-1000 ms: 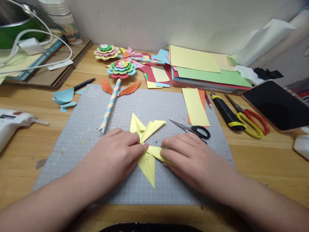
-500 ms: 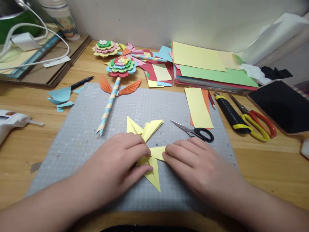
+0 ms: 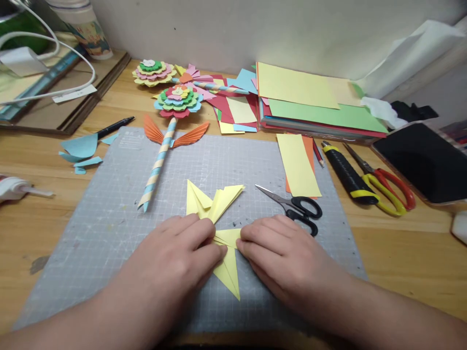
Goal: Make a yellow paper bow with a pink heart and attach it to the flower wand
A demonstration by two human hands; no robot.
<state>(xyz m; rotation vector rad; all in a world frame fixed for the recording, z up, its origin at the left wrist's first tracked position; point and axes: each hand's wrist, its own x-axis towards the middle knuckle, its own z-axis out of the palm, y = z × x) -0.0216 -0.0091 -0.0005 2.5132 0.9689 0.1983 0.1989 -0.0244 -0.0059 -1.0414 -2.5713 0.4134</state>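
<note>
A folded yellow paper (image 3: 228,272) with several pointed arms lies on the grey cutting mat (image 3: 120,233). My left hand (image 3: 182,253) is closed on its middle and left side, covering part of it. My right hand (image 3: 277,248) pinches the tip of the arm that points right. Black-handled scissors (image 3: 297,206) lie just behind my right hand. Farther back on the mat is a striped paper stick (image 3: 156,167) with orange pleated leaves (image 3: 191,135) and a layered paper flower (image 3: 178,101) at its top.
Yellow and orange strips (image 3: 299,165), a cutter (image 3: 348,172), red-yellow scissors (image 3: 394,187) and a dark-screened device (image 3: 425,160) lie right. Stacked paper (image 3: 299,87) stands at the back. Blue scraps (image 3: 80,146), a marker (image 3: 116,126) and a glue gun (image 3: 14,188) are left.
The view has shifted slightly. My left thumb has moved up onto the paper's middle, and more of the lower point shows. The black scissors' second handle loop is now uncovered.
</note>
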